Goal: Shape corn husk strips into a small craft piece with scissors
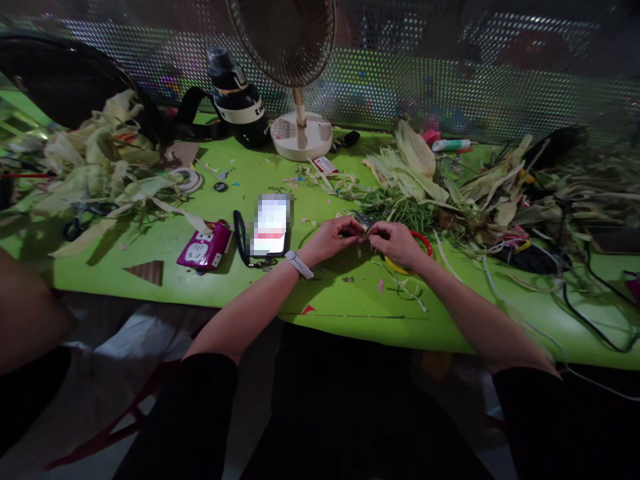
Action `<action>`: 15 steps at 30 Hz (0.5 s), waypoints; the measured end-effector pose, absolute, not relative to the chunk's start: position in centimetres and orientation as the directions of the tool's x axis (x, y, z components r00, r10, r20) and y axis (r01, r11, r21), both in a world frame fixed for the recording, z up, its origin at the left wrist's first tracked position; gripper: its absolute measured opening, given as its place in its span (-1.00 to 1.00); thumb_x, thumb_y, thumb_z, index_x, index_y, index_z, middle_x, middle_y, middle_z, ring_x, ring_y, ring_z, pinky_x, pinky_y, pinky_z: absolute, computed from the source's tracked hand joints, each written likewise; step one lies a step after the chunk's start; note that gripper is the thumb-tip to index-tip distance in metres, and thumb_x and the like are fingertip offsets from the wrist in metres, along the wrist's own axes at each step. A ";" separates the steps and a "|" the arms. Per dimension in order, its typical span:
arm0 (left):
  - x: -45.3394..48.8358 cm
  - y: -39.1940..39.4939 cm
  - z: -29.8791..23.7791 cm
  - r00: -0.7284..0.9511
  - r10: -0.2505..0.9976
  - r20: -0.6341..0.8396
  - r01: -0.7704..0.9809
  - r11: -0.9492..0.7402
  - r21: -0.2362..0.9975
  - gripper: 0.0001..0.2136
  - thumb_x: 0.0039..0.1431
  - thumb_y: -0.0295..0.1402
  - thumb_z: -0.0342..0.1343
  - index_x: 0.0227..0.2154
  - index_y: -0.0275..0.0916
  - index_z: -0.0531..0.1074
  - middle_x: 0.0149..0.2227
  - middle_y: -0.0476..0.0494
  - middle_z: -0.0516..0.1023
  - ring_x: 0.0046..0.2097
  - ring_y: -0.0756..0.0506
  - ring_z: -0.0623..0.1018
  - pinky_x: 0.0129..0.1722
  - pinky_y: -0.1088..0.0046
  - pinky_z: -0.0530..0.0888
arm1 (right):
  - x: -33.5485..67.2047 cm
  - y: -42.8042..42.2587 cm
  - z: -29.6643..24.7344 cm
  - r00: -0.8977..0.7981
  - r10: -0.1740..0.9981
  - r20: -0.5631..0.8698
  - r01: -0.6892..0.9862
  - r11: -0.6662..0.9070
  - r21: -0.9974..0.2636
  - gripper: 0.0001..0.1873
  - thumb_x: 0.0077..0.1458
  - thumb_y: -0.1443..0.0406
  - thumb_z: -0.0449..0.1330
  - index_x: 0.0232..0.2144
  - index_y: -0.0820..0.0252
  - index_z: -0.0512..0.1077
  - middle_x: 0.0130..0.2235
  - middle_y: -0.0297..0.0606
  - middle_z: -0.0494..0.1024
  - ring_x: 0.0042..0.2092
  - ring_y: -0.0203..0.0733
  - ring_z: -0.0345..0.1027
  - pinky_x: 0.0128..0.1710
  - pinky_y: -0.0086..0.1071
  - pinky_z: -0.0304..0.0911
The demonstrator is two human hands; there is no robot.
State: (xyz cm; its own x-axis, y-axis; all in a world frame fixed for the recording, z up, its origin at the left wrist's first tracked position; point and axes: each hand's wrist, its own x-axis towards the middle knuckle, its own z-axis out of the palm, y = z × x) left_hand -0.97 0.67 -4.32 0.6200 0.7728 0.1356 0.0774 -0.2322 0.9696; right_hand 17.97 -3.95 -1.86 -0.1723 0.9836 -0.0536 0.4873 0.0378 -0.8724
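Left hand (330, 241) | right hand (397, 244) | fingers: both pinched closed, anything held too small to tell | above green counter (340, 299)

passable: near-edge tabletop (345, 300) | left of left hand (327, 241): phone (273, 227), purple packet (206, 247) block | ahead: fan (287, 40), corn husks (416, 155)

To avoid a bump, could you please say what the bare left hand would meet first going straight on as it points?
The left hand would probably first meet the bare right hand facing it, barring anything tiny between; depth is unclear.
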 end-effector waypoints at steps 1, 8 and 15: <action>-1.0 0.7 -4.3 0.621 0.773 0.134 0.067 -0.223 0.972 -0.84 0.08 -0.38 0.26 -0.29 -0.29 0.46 -0.29 -0.11 0.60 -0.26 0.02 0.56 -0.17 0.44 0.50 | 18.0 -3.9 -1.9 -0.172 0.984 -0.056 0.490 0.036 -0.871 -0.85 -0.11 0.23 0.10 -0.53 0.20 0.38 -0.55 -0.34 0.43 -0.49 -0.29 0.25 -0.45 -0.38 0.17; -1.1 1.0 -4.5 0.598 0.800 0.041 -0.019 -0.037 0.999 -0.79 0.02 -0.33 0.31 -0.30 -0.29 0.48 -0.38 -0.06 0.57 -0.31 0.01 0.53 -0.25 0.46 0.44 | 18.0 -3.9 -2.2 -0.159 0.985 -0.059 0.481 0.025 -0.876 -0.85 -0.10 0.22 0.08 -0.47 0.18 0.35 -0.53 -0.38 0.40 -0.48 -0.29 0.25 -0.46 -0.40 0.12; -1.3 0.9 -4.2 0.562 0.815 -0.143 -0.035 0.196 0.980 -0.73 -0.01 -0.30 0.34 -0.27 -0.30 0.45 -0.41 -0.02 0.54 -0.42 0.07 0.48 -0.38 0.52 0.38 | 17.7 -4.2 -1.8 -0.185 0.981 -0.059 0.571 0.058 -0.819 -0.88 -0.06 0.22 0.06 -0.49 0.14 0.27 -0.58 -0.44 0.28 -0.52 -0.33 0.10 -0.51 -0.42 0.00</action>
